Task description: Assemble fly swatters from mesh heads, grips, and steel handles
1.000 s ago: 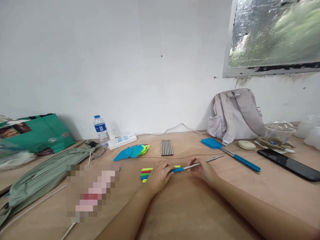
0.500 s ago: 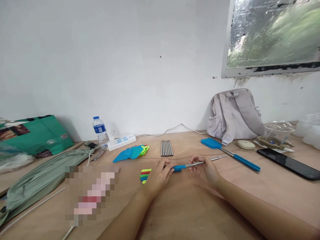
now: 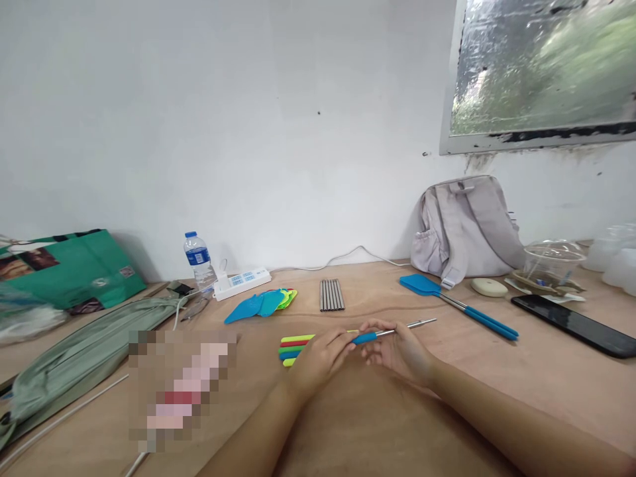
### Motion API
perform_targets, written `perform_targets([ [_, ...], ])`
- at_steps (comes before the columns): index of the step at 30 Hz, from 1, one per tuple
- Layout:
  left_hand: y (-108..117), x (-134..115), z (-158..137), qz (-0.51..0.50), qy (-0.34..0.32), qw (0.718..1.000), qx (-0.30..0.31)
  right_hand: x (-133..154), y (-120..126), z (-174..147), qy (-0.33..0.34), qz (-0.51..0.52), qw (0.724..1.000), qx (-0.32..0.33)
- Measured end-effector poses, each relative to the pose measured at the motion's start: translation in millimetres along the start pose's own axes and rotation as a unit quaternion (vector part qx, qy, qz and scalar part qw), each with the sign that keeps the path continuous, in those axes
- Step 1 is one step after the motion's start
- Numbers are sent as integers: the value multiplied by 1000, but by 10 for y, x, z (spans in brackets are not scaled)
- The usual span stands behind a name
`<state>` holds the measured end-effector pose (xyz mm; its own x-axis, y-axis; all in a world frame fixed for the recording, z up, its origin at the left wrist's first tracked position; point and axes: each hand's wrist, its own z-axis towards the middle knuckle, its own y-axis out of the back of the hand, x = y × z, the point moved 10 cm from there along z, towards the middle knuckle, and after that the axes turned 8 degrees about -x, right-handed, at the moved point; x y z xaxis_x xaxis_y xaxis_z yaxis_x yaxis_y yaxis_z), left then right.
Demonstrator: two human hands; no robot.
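Between my two hands is a fly swatter handle with a blue grip point(image 3: 366, 338) and a thin metal rod point(image 3: 421, 323) pointing right. My left hand point(image 3: 322, 358) is closed round the grip's left part, which its fingers hide. The fingers of my right hand point(image 3: 405, 354) are closed on the handle where grip meets rod, and the rod's tip sticks out past them. Beside my left hand lie several coloured grips point(image 3: 295, 350), partly covered by it. Beyond are a row of metal rods point(image 3: 331, 295) and a pile of coloured swatter heads point(image 3: 263, 305).
A blue fly swatter point(image 3: 462, 307) lies to the right, near a white oval case point(image 3: 489, 287) and a black phone point(image 3: 571, 324). Behind stand a backpack point(image 3: 467, 228), a power strip point(image 3: 243, 283) and a water bottle point(image 3: 199, 260). A green-grey bag point(image 3: 94, 351) lies at left.
My right hand has moved left along the rod, up to the blue grip. The rod's tip has shifted left and slightly nearer me. My left hand keeps its hold on the grip.
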<state>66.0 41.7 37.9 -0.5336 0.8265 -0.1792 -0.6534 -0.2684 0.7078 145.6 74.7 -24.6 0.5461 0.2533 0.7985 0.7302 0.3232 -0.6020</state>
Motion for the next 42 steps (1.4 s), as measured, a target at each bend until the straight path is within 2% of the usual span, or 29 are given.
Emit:
perform_targets([
  [3,15,-40,8,-14,4,1000,-5,-127,-18,-10,-38,-15,999,-2],
  [8,37,-49,36,-46,29,999,-5,-238,24,7,-56,-45,997,-11],
  [14,8,-90,43,-63,37,997,-5,-352,10,15,-58,-85,995,-16],
  [20,-28,-164,21,-56,13,998,-23,-378,-53,1,-53,-99,994,-10],
  [25,-24,-117,32,-47,23,999,6,-361,-74,19,-61,-125,990,6],
  [27,-30,-89,27,-36,24,999,30,-295,-25,54,-42,-141,989,-11],
  [31,-44,-22,-3,20,18,998,60,-108,243,114,6,-156,981,-116],
  [37,90,177,-34,51,32,998,21,325,507,105,113,-102,976,-155],
  [39,147,275,-58,48,41,998,6,446,533,92,129,-179,966,-136],
  [40,157,315,-73,47,42,998,4,489,510,83,135,-254,951,-116],
  [41,156,345,-89,48,42,998,7,518,470,69,144,-344,923,-94],
  [42,145,361,-102,50,40,998,12,533,420,49,155,-439,882,-75],
])
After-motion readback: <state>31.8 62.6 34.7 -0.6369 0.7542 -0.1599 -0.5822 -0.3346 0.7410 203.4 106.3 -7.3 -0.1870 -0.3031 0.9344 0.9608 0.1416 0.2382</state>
